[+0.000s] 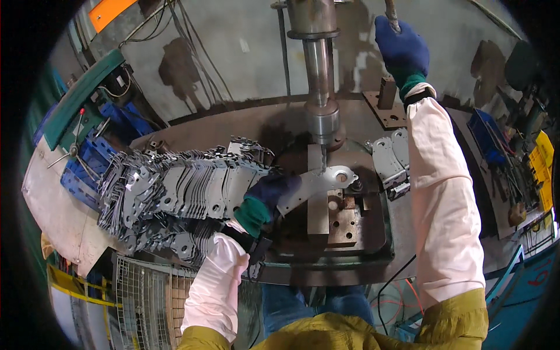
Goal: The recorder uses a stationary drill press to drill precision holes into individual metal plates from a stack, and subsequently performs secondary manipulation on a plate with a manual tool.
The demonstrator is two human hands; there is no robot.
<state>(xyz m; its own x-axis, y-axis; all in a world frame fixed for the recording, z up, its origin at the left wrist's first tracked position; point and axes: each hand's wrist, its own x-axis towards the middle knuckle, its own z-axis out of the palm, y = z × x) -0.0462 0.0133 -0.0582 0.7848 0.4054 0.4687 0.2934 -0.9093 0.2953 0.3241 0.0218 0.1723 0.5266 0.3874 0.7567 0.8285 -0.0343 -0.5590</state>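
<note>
Work at a drilling machine, with clock positions taken about the tool tip and twelve at the top of the view. A curved grey metal plate (311, 185) with a large round hole at its right end lies across a flat grey steel bar (318, 220), directly below a slender metal drill bit (324, 157) held in a cylindrical steel chuck (322, 123). Whether the tip touches the plate cannot be told. The blue-gloved left hand (273, 192), at 8 o'clock, holds the plate's left end, its fingertips partly hidden. The blue-gloved right hand (403, 51), at 1 o'clock, is closed round a worn metal lever (392, 16). Progress: one plate appears to be mid-operation. A long, dense stack of similar grey plates (195, 186) lies at 9 o'clock; a much smaller group of grey plates (392, 156) lies near 3 o'clock. If the smaller group is the finished one, most pieces remain; the view does not settle this.
</note>
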